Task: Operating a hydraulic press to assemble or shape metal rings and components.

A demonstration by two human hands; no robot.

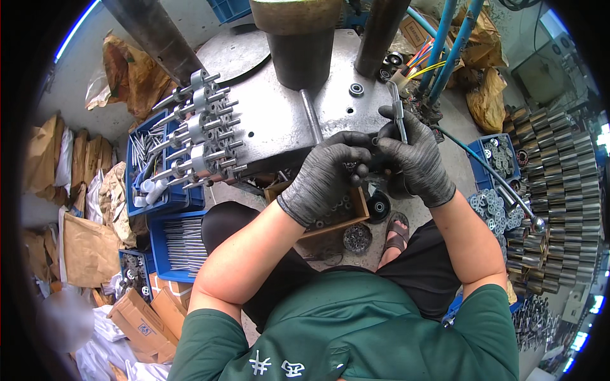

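Both my hands wear dark grey gloves and meet in front of a grey metal press table (273,120). My left hand (327,174) pinches a small dark round part, apparently a bearing, at its fingertips. My right hand (413,159) grips a thin metal rod (398,114) that sticks up out of the fist. The fingertips of the two hands touch around the small part. Below them sits a brown box (356,213) holding several dark bearings.
A rack of finished shafts with grey rollers (200,130) lies at the table's left edge. Blue bins of metal rods (181,244) stand left. Stacked gear-like parts (559,203) fill the right. A dark press ram (300,44) and columns rise behind. Cardboard boxes and bags lie on the floor.
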